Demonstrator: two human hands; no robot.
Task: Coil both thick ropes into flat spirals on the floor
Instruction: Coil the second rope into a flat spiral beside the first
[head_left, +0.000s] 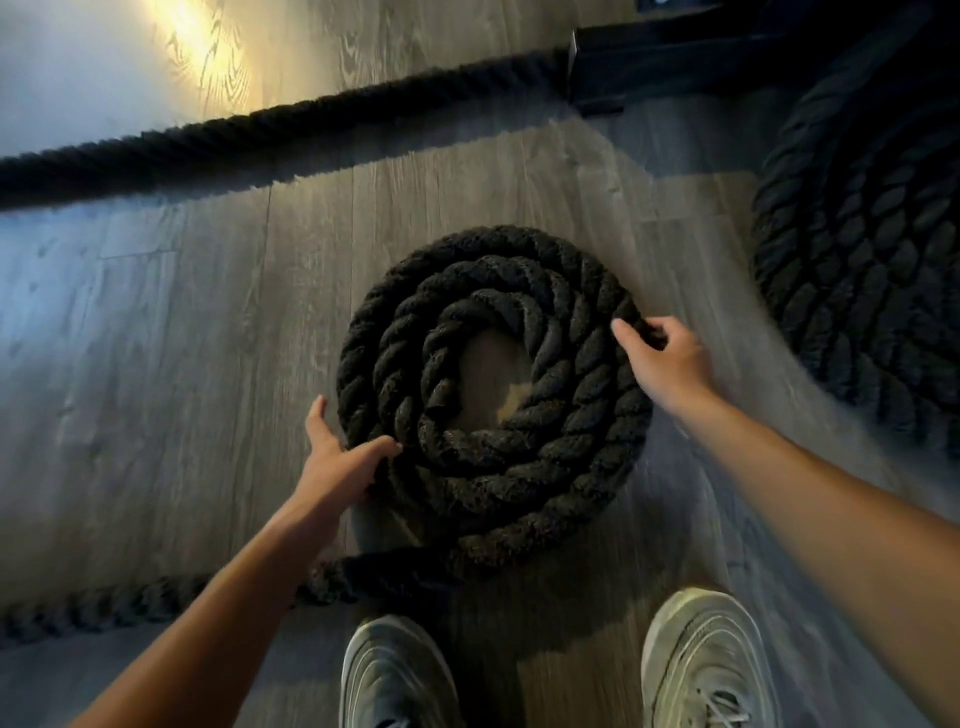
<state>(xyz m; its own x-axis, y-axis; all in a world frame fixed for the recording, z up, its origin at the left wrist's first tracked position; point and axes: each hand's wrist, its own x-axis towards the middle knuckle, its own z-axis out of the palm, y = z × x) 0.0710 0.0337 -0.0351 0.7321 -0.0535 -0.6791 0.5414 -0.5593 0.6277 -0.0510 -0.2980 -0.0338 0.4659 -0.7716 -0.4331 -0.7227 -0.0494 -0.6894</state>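
Head view looked down on a coil of thick black rope lying flat on the floor, a few turns wound round a small bare centre. Left hand lay at the coil's lower-left rim, fingers straight along the outside and thumb across the outer turn — pressing, it seemed, to keep the turns snug rather than gripping. Right hand had fingers and thumb curled over the outer turn on the right side, likely to rotate or tighten the spiral. A tail ran off left from the coil's near edge, so winding was not finished. Across the far floor a second rope lay straight toward a dark base — not yet coiled. A bigger coil sat well to the right, blurred. Two shoes stood just behind the tail.
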